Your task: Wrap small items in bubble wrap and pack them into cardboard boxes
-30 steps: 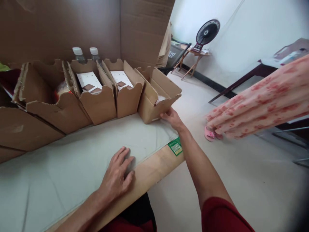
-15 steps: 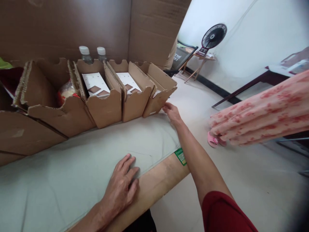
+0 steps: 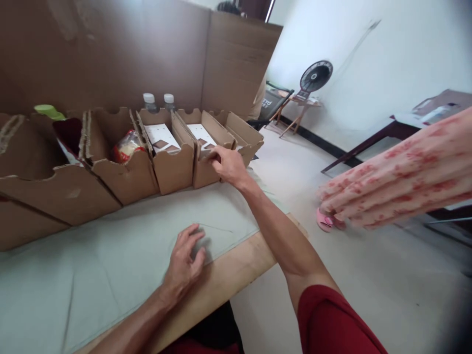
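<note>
My left hand [image 3: 185, 260] is over the pale green table covering [image 3: 140, 246] near its front edge, fingers spread and holding nothing. My right hand [image 3: 230, 166] is at the front rim of a cardboard bin [image 3: 206, 169], its fingers curled together. Whatever is between those fingertips, if anything, is hidden. Inside that bin stands a white box [image 3: 199, 135] with brown diamond shapes. A similar white box [image 3: 161, 136] sits in the bin to its left. The rightmost bin [image 3: 248, 138] is partly behind my right hand.
Further left, cardboard bins hold a clear bag with red print [image 3: 128, 145] and a dark red item [image 3: 69, 137]. Two white-capped bottles [image 3: 149, 101] stand behind the row, before a tall cardboard panel [image 3: 158, 59]. Off to the right are a fan [image 3: 316, 76] and a floral cloth [image 3: 401, 177].
My right hand has moved left from beside the rightmost bin to the front of the neighbouring bin. My left hand has lifted slightly, and the view has shifted, showing more bins at the left.
</note>
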A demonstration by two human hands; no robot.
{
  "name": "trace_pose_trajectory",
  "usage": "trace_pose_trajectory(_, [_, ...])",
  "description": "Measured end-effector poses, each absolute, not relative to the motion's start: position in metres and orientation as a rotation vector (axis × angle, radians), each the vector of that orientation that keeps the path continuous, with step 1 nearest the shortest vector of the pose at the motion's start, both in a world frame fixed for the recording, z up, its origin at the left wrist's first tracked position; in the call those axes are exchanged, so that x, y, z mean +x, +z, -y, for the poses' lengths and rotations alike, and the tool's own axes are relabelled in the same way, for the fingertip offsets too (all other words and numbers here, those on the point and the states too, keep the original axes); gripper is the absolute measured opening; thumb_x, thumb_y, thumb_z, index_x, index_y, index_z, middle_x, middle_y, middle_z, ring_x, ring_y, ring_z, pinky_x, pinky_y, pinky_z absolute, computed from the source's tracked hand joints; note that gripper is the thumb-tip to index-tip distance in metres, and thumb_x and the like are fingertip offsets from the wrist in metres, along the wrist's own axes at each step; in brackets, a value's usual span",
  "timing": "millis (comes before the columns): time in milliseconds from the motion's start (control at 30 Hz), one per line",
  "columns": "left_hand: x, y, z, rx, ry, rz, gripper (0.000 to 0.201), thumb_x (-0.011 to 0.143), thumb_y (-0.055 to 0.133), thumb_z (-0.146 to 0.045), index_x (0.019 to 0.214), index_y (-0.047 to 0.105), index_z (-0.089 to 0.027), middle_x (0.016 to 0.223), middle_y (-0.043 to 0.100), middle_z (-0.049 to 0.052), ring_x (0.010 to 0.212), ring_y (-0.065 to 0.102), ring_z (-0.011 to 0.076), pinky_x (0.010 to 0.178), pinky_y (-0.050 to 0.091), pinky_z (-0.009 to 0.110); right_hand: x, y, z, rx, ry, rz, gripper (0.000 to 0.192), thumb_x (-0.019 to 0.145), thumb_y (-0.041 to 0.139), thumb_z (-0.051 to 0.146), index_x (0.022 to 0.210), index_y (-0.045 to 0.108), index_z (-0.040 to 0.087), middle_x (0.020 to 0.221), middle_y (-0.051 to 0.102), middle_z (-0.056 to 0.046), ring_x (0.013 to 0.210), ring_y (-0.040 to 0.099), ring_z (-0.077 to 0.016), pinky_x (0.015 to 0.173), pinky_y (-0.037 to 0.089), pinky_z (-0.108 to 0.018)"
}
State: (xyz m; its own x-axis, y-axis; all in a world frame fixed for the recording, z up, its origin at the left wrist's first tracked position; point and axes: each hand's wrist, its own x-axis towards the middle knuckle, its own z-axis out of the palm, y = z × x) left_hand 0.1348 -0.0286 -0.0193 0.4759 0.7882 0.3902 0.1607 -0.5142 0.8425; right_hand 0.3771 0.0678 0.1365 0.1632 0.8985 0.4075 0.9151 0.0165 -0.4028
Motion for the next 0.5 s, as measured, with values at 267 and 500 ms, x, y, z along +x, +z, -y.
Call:
trace_pose_trajectory(267, [0.126, -0.007, 0.008, 1.674, 1.18, -1.057, 0.058, 0.089, 0.06, -0.023, 0.147, 0.054, -0.022, 0.153, 0.054, 0.018, 0.131, 0.064, 0.0322, 0.055, 0.055, 0.021, 0.357, 0.139, 0.105, -1.803, -0.097, 1.625, 0.012, 0.086, 0.061, 0.019, 0.092, 0.071, 0.022, 0.08, 0.077, 0.0, 0.07, 0.07, -0.0174, 0.068, 0.052, -0.027])
trace_pose_trajectory(500, [0.129, 0.007, 0.018, 1.626, 1.098, -0.991, 0.078, 0.086, 0.068, -0.032, 0.159, 0.041, -0.029, 0.164, 0.043, 0.016, 0.145, 0.052, 0.0371, 0.098, 0.061, 0.048, 0.391, 0.085, 0.246, -1.739, -0.18, 1.077, 0.053, 0.086, 0.075, 0.028, 0.138, 0.064, 0.028, 0.113, 0.079, -0.007, 0.092, 0.076, -0.0234, 0.076, 0.061, -0.034])
